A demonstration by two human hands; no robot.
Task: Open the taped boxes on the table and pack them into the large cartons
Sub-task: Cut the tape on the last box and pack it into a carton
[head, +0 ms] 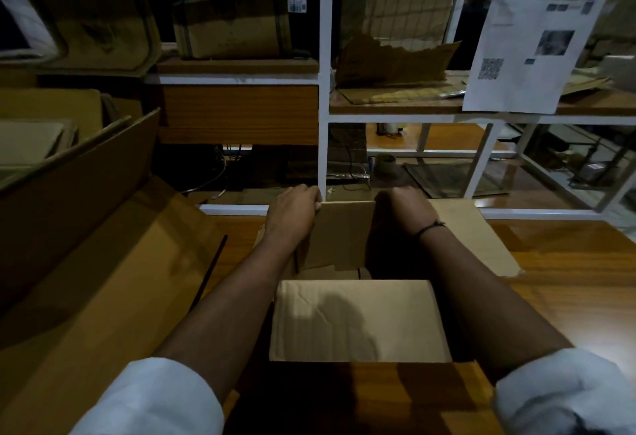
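Note:
A small brown cardboard box point(358, 317) stands open on the wooden table in front of me, its near flap folded out toward me and a right flap spread flat. My left hand point(296, 209) grips the far flap's left corner. My right hand point(402, 209) curls over the same far flap at its right end, fingers hidden behind the cardboard. The box's inside is dark and I cannot tell what it holds. A large carton point(86, 262) lies open at my left, its flaps spread.
A white metal shelf frame point(325, 90) rises just behind the table edge, holding cardboard boxes and torn cardboard sheets. A printed paper sheet point(530, 35) hangs at the upper right. Bare wooden table point(568, 279) shows to the right of the box.

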